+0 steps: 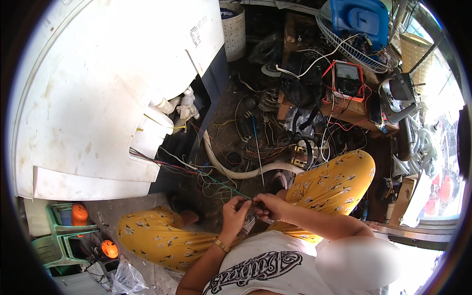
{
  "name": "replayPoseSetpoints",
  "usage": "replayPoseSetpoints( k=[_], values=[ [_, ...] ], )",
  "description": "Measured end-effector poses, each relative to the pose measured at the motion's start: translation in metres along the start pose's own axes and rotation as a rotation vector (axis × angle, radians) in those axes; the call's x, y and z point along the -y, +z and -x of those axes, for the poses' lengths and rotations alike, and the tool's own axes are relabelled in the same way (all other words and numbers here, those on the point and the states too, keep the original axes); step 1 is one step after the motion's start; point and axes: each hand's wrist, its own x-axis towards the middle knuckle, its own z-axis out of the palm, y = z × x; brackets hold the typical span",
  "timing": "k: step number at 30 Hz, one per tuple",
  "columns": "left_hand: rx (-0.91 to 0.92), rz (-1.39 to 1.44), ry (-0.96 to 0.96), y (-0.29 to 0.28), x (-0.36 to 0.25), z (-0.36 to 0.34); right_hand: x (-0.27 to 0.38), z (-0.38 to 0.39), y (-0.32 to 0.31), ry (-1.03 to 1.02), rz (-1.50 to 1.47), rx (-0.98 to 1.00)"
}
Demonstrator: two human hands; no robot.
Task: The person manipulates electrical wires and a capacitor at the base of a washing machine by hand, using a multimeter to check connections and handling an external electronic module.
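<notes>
My left hand and my right hand are close together over my lap, both closed on the end of a green wire. Their fingertips hide the wire's tip. The wire runs from a bundle of colored wires coming out of a large white appliance. Its open recess shows white plastic valves and pipe fittings. A pale corrugated hose curves along the floor past my legs. A long screwdriver with a blue handle lies on the floor in front of me.
At the right, a wooden bench holds a multimeter, cables and a rack with a blue plastic piece. Loose parts and wires litter the floor. A green plastic stool and orange objects stand at the lower left.
</notes>
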Motion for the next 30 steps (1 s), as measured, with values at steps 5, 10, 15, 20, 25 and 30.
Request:
replayPoseSetpoints(
  k=[5, 10, 15, 20, 25, 30],
  values=[
    [-0.048, 0.053, -0.147, -0.008, -0.012, -0.003, 0.019, 0.002, 0.012, -0.044, 0.172, -0.026],
    [-0.097, 0.161, -0.216, -0.001, -0.021, -0.004, 0.02, 0.007, 0.015, -0.884, 0.795, -0.208],
    [-0.035, 0.134, -0.117, -0.006, -0.015, -0.004, 0.023, 0.005, 0.011, -0.586, 0.764, -0.118],
    [-0.018, -0.127, 0.148, -0.014, -0.015, -0.012, 0.048, -0.039, -0.024, 0.133, 0.396, 0.248],
    [-0.089, -0.095, 0.086, -0.012, -0.02, -0.016, 0.049, -0.128, -0.132, -0.105, 1.887, -0.605],
    [-0.202, 0.003, 0.002, -0.028, -0.006, -0.016, 0.053, -0.139, -0.188, 0.488, 1.933, -0.495]
  ],
)
